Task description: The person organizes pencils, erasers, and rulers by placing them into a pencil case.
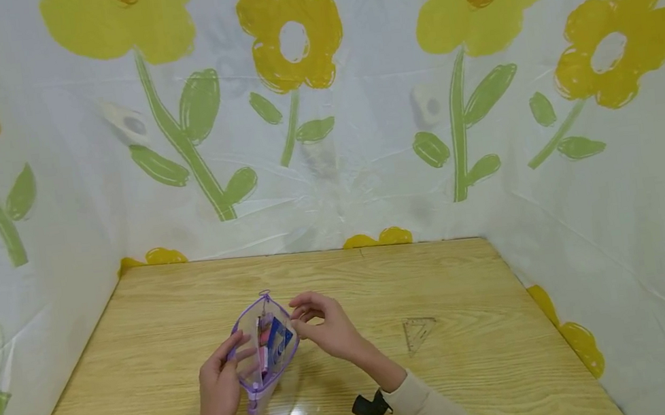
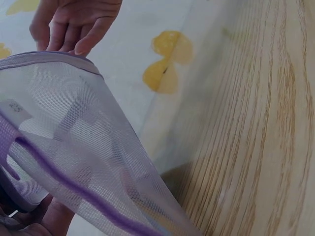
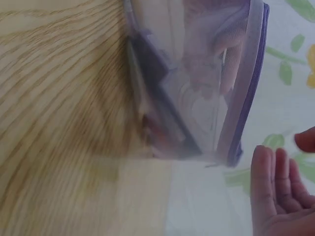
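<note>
A see-through pencil pouch (image 1: 291,363) with purple zipper edging stands on the table, its mouth spread wide. My left hand (image 1: 220,384) grips its left side near the rim, some fingers showing through the clear material. Inside lie a blue flat item (image 1: 279,342), something pink (image 1: 264,359) and a few slim things. My right hand (image 1: 329,328) hovers at the pouch's right rim, fingers loosely bent. In the right wrist view, that hand (image 3: 283,191) is beside the zipper edge (image 3: 251,88) with a gap between thumb and fingers and nothing held.
A clear triangular ruler (image 1: 418,332) lies on the wooden table (image 1: 480,368) to the right of the pouch. White flower-printed cloth (image 1: 367,183) walls the table in at the back and both sides. A black strap-like piece (image 1: 370,407) is at the right wrist.
</note>
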The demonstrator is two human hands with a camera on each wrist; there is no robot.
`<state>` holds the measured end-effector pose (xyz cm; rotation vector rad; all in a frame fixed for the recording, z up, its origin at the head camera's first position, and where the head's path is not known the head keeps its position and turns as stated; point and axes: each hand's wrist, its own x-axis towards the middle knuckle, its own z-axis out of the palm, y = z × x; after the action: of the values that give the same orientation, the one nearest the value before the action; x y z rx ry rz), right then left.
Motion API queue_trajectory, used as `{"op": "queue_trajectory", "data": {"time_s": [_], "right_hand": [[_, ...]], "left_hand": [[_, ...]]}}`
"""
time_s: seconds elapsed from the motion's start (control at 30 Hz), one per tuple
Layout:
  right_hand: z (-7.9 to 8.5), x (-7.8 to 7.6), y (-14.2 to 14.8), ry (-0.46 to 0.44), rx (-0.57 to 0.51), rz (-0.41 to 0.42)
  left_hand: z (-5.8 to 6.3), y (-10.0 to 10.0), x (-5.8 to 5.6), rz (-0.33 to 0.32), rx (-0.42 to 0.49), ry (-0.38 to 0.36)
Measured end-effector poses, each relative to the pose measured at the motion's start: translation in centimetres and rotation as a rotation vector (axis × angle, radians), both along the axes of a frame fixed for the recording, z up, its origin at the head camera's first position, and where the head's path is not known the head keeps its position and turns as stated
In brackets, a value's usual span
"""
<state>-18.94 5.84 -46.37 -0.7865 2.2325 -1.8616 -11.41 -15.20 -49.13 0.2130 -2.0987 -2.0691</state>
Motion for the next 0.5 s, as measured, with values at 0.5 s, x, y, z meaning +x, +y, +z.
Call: {"op": "queue_trajectory", "data": {"time_s": [0.5], "right_hand": [[-2.4, 0.2, 3.8, 0.017, -0.079, 0.061]], "left_hand": [[0.0, 0.0, -0.1, 0.009, 0.008, 0.009]]}}
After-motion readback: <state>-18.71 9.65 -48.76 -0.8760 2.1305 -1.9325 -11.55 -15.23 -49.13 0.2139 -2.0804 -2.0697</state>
